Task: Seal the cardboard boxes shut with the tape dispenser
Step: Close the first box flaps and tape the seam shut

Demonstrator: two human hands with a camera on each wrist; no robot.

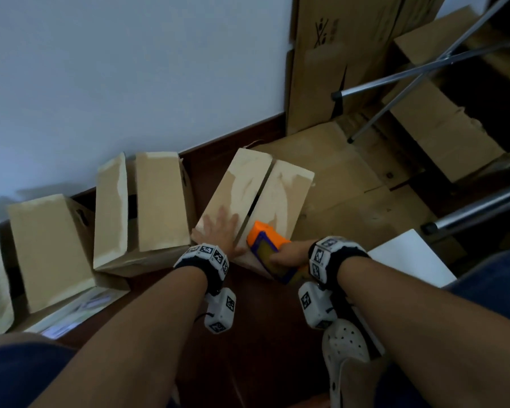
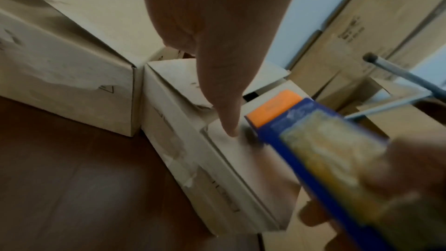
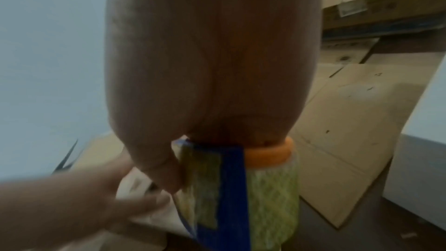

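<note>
A cardboard box (image 1: 256, 189) stands on the floor before me, its two top flaps meeting at a dark seam. My left hand (image 1: 221, 231) lies flat on the left flap with straight fingers; its thumb (image 2: 226, 114) presses near the seam. My right hand (image 1: 289, 254) grips the blue and orange tape dispenser (image 1: 270, 245), whose orange nose sits on the near end of the seam. The dispenser (image 2: 313, 140) shows a yellowish tape roll, and again in the right wrist view (image 3: 231, 188) below my palm.
More cardboard boxes (image 1: 156, 201) (image 1: 47, 248) line the white wall to the left. Flattened cardboard (image 1: 345, 178) lies on the floor at right, with tall sheets (image 1: 336, 63) leaning on the wall. Metal legs (image 1: 424, 72) cross at the upper right. A white shoe (image 1: 345, 348) is under my right arm.
</note>
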